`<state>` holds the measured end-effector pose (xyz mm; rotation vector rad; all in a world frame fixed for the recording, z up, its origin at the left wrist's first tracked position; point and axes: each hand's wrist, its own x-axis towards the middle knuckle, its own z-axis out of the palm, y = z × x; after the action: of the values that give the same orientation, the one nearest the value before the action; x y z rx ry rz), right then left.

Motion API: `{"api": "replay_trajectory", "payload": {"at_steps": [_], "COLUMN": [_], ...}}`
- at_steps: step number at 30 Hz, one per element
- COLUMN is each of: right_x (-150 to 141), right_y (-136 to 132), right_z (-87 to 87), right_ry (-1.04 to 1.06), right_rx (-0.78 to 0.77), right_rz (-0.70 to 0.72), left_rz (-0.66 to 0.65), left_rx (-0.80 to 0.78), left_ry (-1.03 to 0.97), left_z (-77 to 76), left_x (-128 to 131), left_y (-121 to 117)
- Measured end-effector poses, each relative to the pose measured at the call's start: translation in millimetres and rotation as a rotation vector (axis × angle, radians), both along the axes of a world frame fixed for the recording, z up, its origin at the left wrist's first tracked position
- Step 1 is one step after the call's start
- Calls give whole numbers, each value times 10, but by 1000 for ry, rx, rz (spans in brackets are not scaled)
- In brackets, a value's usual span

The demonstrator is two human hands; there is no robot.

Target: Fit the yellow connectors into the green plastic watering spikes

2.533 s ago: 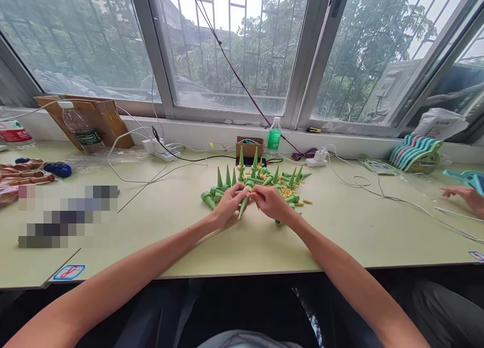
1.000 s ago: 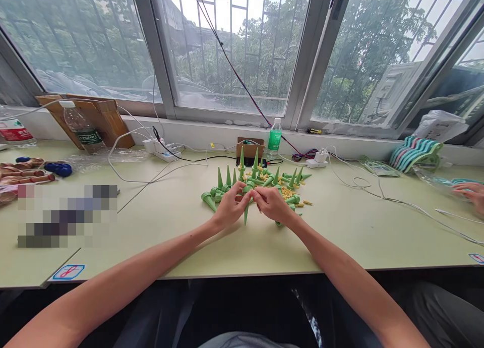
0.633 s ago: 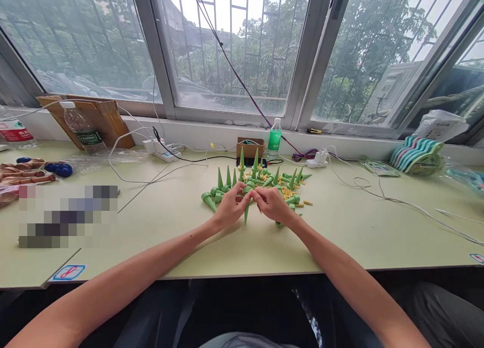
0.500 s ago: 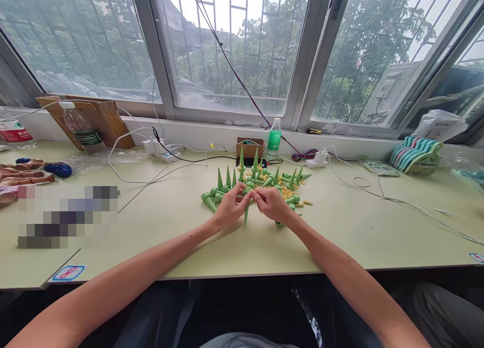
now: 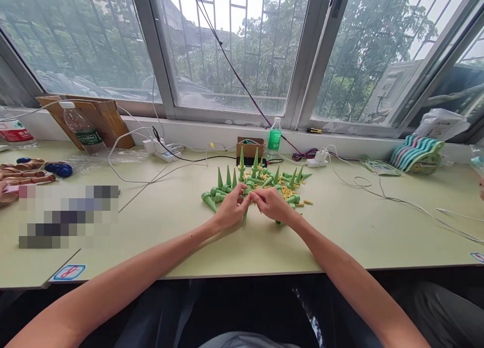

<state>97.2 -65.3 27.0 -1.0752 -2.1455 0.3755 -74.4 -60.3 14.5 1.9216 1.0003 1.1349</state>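
Note:
My left hand [image 5: 230, 207] is closed around a green plastic cone-shaped spike [image 5: 245, 217], whose tip points down below the fingers. My right hand [image 5: 273, 202] meets it at the spike's upper end, thumb and fingertips pinched together. Whatever lies between those fingertips is hidden. Just beyond both hands spreads a pile of similar green spikes [image 5: 208, 200], several upright on their caps and others lying down. Small yellow pieces [image 5: 308, 202] are scattered among them.
Behind the pile stand a small cardboard box [image 5: 250, 148] and a green-labelled bottle [image 5: 274, 135]. White cables [image 5: 393, 199] cross the table on both sides. Blue-green plastic pieces [image 5: 414, 156] stand at the right. Another person's hand [image 5: 481, 186] shows at the right edge.
My hands have stayed together at the same place, with slightly less of the spike's tip showing. At the right edge another person's hand has come in, and the clear bag there has moved.

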Motion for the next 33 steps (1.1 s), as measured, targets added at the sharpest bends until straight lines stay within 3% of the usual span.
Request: {"api": "replay_trajectory", "payload": {"at_steps": [7, 33], "right_x": [17, 3], "right_y": [0, -13], "right_z": [1, 30], "right_ry": [-37, 17], "right_rx": [-34, -37], "right_rz": [23, 24], "left_rz": [-47, -26], "left_rx": [-25, 47], "left_ry": [22, 44], "left_z": [-17, -28], "left_x": [-11, -7], "left_y": [19, 15]}}
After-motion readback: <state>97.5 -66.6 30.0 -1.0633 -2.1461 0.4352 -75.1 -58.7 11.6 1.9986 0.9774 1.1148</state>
